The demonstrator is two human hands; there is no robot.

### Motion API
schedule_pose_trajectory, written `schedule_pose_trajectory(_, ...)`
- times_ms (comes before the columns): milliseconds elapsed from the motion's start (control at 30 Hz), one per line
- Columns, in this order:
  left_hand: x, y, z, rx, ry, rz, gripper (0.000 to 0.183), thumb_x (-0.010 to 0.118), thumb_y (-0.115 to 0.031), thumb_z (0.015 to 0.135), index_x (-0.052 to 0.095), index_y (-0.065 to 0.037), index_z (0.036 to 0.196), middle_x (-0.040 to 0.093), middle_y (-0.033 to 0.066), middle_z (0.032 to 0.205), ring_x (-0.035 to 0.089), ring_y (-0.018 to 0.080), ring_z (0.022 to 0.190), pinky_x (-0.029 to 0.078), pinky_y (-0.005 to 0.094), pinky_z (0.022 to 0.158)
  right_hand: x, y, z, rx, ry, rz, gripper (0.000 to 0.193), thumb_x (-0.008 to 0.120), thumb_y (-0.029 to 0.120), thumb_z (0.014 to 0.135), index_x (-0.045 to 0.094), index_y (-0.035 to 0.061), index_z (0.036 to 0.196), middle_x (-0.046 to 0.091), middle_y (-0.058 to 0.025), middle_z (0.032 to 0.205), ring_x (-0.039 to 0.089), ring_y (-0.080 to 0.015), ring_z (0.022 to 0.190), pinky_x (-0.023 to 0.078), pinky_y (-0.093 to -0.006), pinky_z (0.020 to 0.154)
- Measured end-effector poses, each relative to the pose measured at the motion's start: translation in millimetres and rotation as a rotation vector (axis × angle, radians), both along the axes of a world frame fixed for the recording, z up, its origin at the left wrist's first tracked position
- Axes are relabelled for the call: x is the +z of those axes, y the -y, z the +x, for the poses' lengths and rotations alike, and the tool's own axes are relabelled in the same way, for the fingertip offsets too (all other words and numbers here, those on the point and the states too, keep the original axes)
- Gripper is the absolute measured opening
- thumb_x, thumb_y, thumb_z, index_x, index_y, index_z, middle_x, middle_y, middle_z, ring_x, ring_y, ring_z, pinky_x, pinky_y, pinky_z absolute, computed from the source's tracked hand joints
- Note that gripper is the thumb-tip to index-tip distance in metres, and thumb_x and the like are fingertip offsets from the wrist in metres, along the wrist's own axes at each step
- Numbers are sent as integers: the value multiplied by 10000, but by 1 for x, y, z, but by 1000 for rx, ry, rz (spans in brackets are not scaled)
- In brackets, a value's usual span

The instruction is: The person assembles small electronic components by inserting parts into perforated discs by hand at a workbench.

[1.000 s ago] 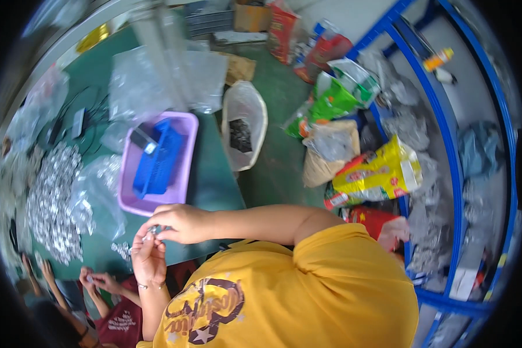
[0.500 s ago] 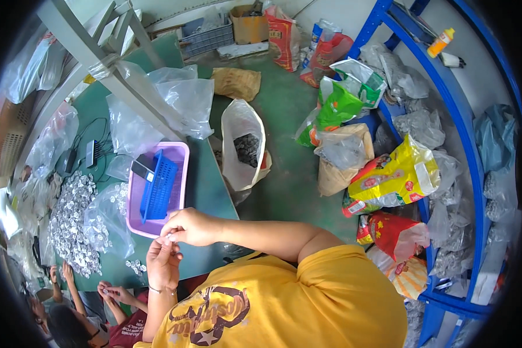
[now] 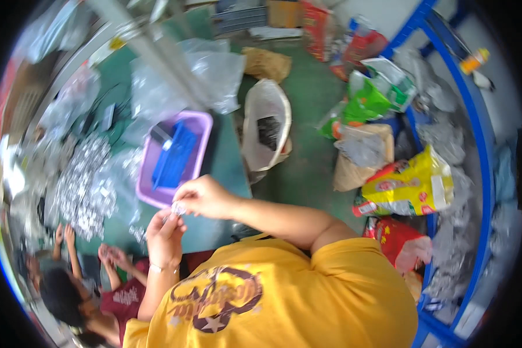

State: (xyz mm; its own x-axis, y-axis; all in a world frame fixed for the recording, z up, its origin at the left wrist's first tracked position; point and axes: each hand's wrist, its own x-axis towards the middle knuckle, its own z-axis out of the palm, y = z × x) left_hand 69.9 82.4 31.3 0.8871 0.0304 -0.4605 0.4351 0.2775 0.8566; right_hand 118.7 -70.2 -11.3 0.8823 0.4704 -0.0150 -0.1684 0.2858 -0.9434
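My left hand (image 3: 165, 236) and my right hand (image 3: 205, 197) meet over the near edge of the green table. Between their pinched fingertips sits a small clear plastic piece (image 3: 178, 207), blurred and partly covered by the fingers. Both hands are closed on it. Just beyond them stands a purple basket (image 3: 205, 139) with a blue slotted basket (image 3: 177, 153) and a dark flat object (image 3: 160, 134) in it. To the left lies a large heap of clear plastic pieces (image 3: 84, 182), beside a clear bag (image 3: 119, 185) of similar pieces. A few loose pieces (image 3: 138, 233) lie near my left hand.
A white sack (image 3: 254, 139) with dark contents stands on the floor past the table's right edge. Several bags, among them a yellow one (image 3: 409, 185), line a blue shelf rack (image 3: 475, 145). A grey post (image 3: 151, 46) rises over the table. Two people, one in maroon (image 3: 122, 301), work at lower left.
The whole view has shifted, and now looks blurred. My hands remain together, and more of the clear piece shows between my fingertips. The baskets keep their arrangement.
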Motion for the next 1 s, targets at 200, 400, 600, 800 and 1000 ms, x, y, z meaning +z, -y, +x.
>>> schedule_pose_trajectory(200, 13, 6, 3, -50, -12, -96, 142, 498, -61, 835, 528, 28, 941, 565, 50, 767, 540, 114, 665, 460, 222, 636, 13, 12, -6, 6, -165, 77, 155, 541, 64, 811, 579, -21, 935, 605, -63, 787, 563, -94, 637, 474, -208, 544)
schedule_pose_trajectory(400, 17, -4, -8, 32, -20, -195, 153, 492, -51, 839, 539, 43, 949, 583, 67, 807, 554, 111, 675, 479, 234, 649, 24, 1, -8, 40, -226, 54, 153, 558, 76, 806, 585, -24, 918, 595, -34, 751, 537, -63, 587, 456, -181, 532)
schedule_pose_trajectory(600, 15, -21, -12, 66, -12, -262, 163, 520, -18, 816, 540, 44, 965, 595, 93, 844, 583, 132, 709, 499, 247, 666, 27, -17, -8, 55, -173, 6, 157, 559, 69, 808, 584, -28, 928, 598, -42, 755, 534, -61, 588, 450, -173, 537)
schedule_pose_trajectory(800, 10, -38, -17, 135, 6, -271, 155, 537, -3, 801, 548, 40, 950, 598, 96, 822, 587, 139, 701, 503, 250, 663, 30, -33, -5, 104, -117, -25, 173, 536, 27, 807, 571, -37, 964, 589, -39, 784, 536, -65, 634, 448, -180, 567)
schedule_pose_trajectory(1000, 9, -52, -21, 171, 24, -302, 143, 545, 3, 795, 547, 38, 933, 597, 103, 823, 594, 146, 691, 509, 254, 652, 34, -50, -8, 112, -1, 111, 341, 513, -81, 759, 471, -22, 1092, 537, -60, 951, 516, -87, 807, 435, -206, 698)
